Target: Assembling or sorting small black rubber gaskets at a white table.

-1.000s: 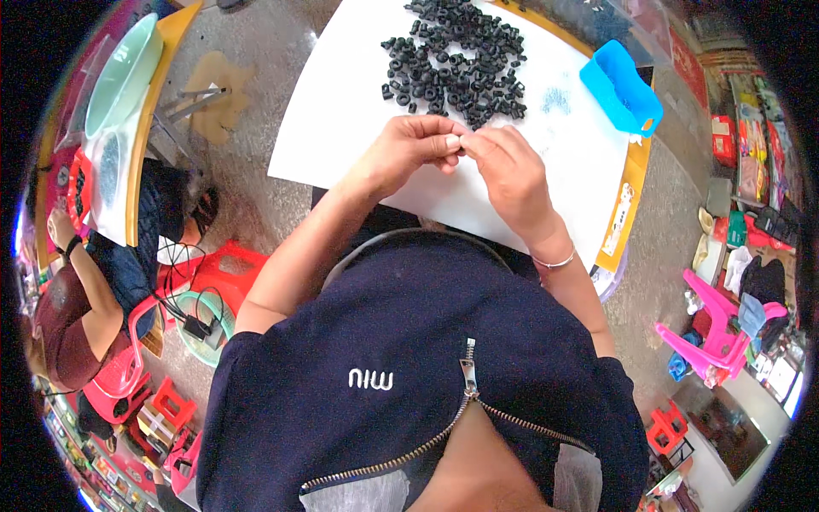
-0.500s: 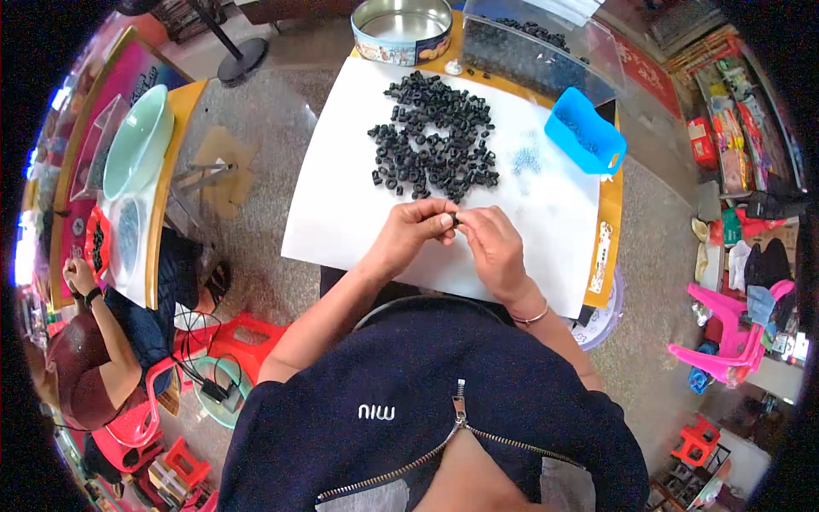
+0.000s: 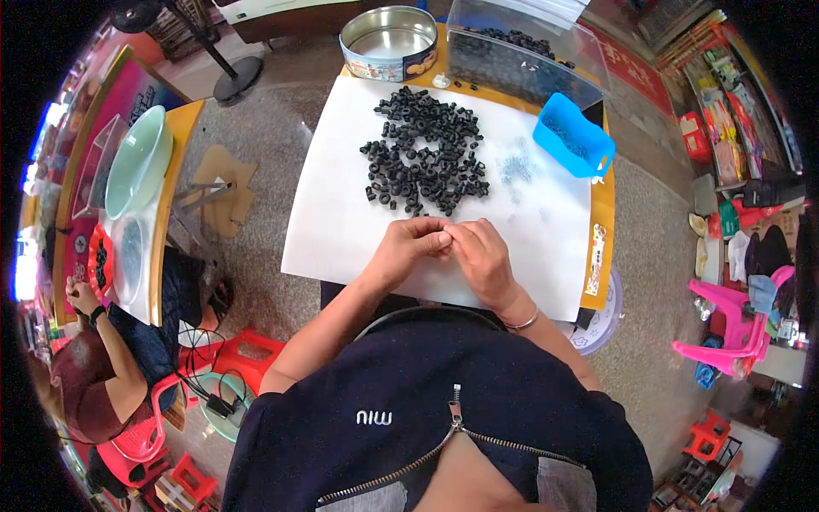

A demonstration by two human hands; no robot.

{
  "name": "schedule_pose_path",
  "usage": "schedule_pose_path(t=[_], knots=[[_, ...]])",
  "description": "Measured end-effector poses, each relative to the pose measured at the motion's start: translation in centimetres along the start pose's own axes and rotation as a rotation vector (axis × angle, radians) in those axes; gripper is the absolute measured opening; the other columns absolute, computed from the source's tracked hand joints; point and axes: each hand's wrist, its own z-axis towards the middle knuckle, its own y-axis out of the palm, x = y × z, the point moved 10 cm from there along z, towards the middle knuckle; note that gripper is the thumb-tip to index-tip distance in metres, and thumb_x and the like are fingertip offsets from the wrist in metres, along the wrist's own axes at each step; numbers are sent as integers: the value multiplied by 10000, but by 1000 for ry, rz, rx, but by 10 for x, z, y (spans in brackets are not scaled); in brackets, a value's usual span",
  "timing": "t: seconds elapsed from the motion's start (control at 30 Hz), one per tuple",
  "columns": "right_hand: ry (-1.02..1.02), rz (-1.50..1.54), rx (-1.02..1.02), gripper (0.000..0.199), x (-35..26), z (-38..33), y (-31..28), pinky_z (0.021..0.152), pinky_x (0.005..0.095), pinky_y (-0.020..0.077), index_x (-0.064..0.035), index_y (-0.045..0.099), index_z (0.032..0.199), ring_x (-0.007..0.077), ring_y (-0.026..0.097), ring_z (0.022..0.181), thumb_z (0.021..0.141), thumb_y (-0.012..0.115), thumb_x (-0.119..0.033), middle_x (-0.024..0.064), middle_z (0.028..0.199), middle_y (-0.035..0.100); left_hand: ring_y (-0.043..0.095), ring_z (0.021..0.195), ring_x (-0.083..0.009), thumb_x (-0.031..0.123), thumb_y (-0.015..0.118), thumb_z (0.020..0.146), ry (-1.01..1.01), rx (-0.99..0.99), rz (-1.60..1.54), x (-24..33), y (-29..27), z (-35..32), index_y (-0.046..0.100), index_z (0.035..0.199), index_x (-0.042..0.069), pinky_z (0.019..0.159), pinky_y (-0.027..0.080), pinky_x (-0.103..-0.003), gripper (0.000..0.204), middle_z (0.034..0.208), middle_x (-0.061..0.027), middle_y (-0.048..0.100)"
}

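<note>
My left hand (image 3: pixel 412 249) and my right hand (image 3: pixel 484 258) meet fingertip to fingertip over the near part of a white sheet (image 3: pixel 341 239). Both are pinched closed. Half a second ago a small black ring-like part showed between them; now the fingers cover nearly all of it. Just beyond my hands spreads a loose pile of small black parts (image 3: pixel 426 154), short and hollow. To the pile's right lies a scatter of tiny bluish pieces (image 3: pixel 515 168). A blue plastic bin (image 3: pixel 573 141) with more such pieces stands at the sheet's right edge.
Behind the sheet are a round metal tin (image 3: pixel 388 68) and a clear box (image 3: pixel 529 72) of black parts. At left, a co-worker's hand (image 3: pixel 83 297) is by a red tray (image 3: pixel 101 260) near a green basin (image 3: pixel 136 162). A pink stool (image 3: pixel 738 328) is at right.
My head view has shifted slightly, so the table sits lower. My fingertips have closed together over the small black part, which showed between them before.
</note>
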Motion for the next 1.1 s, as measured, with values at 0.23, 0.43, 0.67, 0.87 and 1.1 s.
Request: schedule_pose_path(t=[0.23,0.43,0.67,0.87,1.1], knots=[[153,126,-42,253,13,-11,3,681,385,461,1,581,987,296,542,789,737,588,42,122,874,558,599,784,-113,138,606,890,-53,-31,-110,-10,6,-2,587,1122,-74,756,493,-238,315,940,-74,641],[203,105,-18,204,15,-14,1,698,385,467,-5,599,967,302,557,802,766,588,26,125,878,579,606,825,-125,98,570,905,20,-8,-32,-3,7,-6,571,1148,-74,771,502,-243,298,967,-90,640],[367,194,22,194,26,-9,-9,674,339,478,-33,630,981,282,590,773,793,602,3,125,849,600,593,742,-124,83,559,904,-86,43,-235,-1,0,-2,573,1097,-71,710,500,-241,247,892,-79,632],[409,300,82,153,31,-8,-14,658,286,491,-19,641,964,203,625,749,816,606,0,108,863,634,591,703,-136,106,559,910,-85,20,-382,0,5,-2,560,1116,-25,658,506,-237,244,873,-103,632],[452,336,65,132,37,-7,-13,668,278,497,-14,640,960,186,633,769,832,610,-18,98,872,633,594,713,-127,119,562,910,-58,-15,-402,1,8,0,560,1119,-22,651,508,-225,252,934,-120,647]])
